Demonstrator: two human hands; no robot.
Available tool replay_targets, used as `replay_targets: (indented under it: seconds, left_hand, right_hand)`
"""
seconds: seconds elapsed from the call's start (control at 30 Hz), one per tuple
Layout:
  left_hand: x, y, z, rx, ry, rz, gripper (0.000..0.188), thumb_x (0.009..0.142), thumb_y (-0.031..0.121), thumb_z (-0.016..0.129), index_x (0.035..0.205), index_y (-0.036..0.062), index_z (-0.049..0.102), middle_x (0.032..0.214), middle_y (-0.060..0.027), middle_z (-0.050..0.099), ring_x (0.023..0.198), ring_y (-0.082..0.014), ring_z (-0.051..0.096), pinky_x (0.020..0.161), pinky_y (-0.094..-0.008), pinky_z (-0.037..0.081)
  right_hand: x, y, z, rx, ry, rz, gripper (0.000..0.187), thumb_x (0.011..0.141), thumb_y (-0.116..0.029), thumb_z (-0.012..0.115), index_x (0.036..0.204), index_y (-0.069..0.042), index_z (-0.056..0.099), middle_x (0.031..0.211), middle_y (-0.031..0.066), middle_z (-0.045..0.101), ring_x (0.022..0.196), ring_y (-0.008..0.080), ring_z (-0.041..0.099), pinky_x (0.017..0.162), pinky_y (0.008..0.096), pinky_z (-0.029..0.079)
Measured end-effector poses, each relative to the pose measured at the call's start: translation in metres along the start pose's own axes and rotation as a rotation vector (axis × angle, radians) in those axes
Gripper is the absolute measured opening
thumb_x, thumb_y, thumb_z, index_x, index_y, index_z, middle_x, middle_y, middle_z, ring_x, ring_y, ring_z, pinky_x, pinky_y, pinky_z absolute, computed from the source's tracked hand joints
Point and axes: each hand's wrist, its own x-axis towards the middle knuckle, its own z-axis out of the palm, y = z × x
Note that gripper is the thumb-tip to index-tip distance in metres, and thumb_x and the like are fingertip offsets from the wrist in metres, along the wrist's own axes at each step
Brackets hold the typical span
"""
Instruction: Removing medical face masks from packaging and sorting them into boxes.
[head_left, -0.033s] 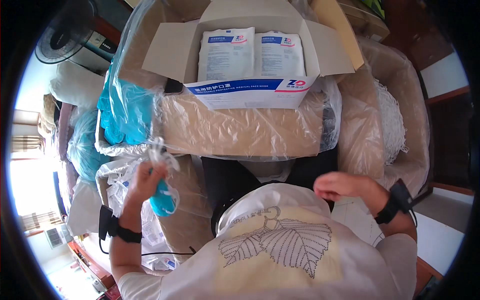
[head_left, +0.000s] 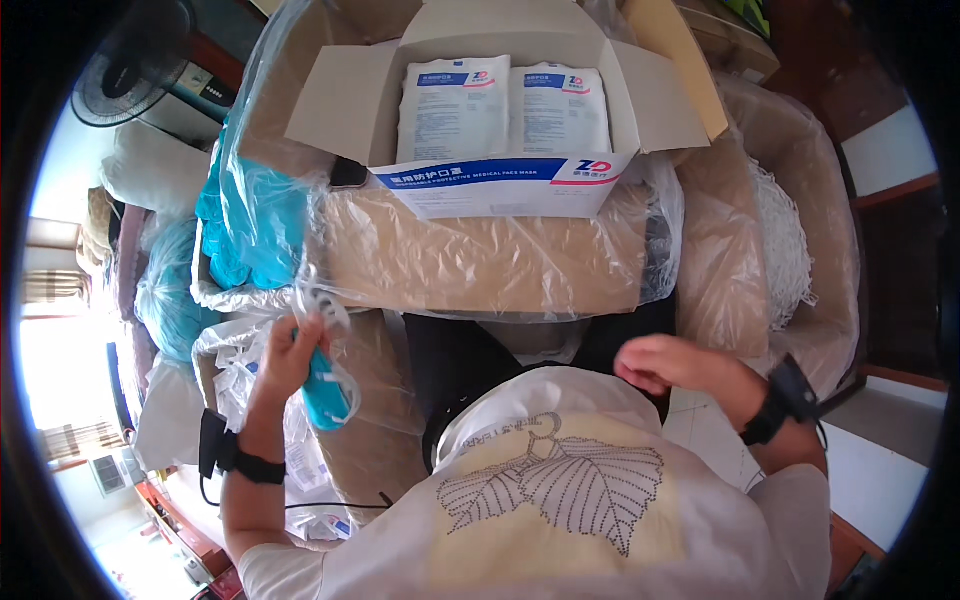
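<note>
In my left hand (head_left: 288, 358) are one or more teal face masks (head_left: 325, 398), gripped by the upper end. White ear loops (head_left: 325, 310) stick out above the fingers, and more loops hang along the teal side. That hand is over the near left plastic-lined box. My right hand (head_left: 662, 362) hovers above my right thigh, its fingers curled together, with nothing visible in them. In front of me, a white carton (head_left: 500, 190) with a blue band stands with its flaps spread. Two white packets (head_left: 455, 110) sit upright inside it.
At the left, a lined box holds a teal pile (head_left: 255, 225). Below it, another lined box holds white-and-blue wrappers (head_left: 235, 375). White cords (head_left: 785, 250) fill a lined carton at the right. A fan (head_left: 120, 80) and a tied teal bag (head_left: 175, 285) stand far left.
My right hand has shifted slightly left, toward my body. The masks in my left hand have turned a little, and their loops have swung.
</note>
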Motion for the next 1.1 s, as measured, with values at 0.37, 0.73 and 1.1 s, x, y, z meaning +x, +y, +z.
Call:
replay_targets:
  seconds: [0.37,0.73,1.1]
  left_hand:
    - [0.039,0.044,0.076,-0.326,0.262,0.107,0.051,0.094,0.040,0.037,0.121,-0.0018,0.048,0.093,-0.0059,0.059,0.075,-0.0071,0.047,0.068,-0.0197,0.037]
    - [0.056,0.054,0.102,-0.416,0.473,0.219,0.040,0.094,0.030,0.042,0.120,-0.0020,0.044,0.092,-0.0044,0.057,0.085,-0.0101,0.047,0.077,-0.0229,0.036]
    - [0.046,0.028,0.134,-0.408,0.741,0.128,0.039,0.090,0.023,0.051,0.122,0.0022,0.043,0.093,-0.0032,0.051,0.082,-0.0087,0.046,0.072,-0.0216,0.039]
  right_hand:
    - [0.163,0.005,0.023,-0.434,0.486,-0.035,0.035,0.085,-0.025,0.055,0.112,-0.003,0.052,0.100,0.0088,0.058,0.081,0.0174,0.057,0.072,0.0280,0.046]
    - [0.077,-0.111,0.119,-0.968,0.570,-1.343,0.048,0.073,-0.038,0.067,0.102,-0.005,0.048,0.096,0.0100,0.055,0.087,0.0283,0.052,0.079,0.0374,0.038]
    - [0.105,-0.088,0.130,-0.624,0.431,-0.908,0.044,0.082,-0.034,0.060,0.104,0.000,0.046,0.078,0.0172,0.060,0.071,0.0334,0.058,0.065,0.0396,0.045]
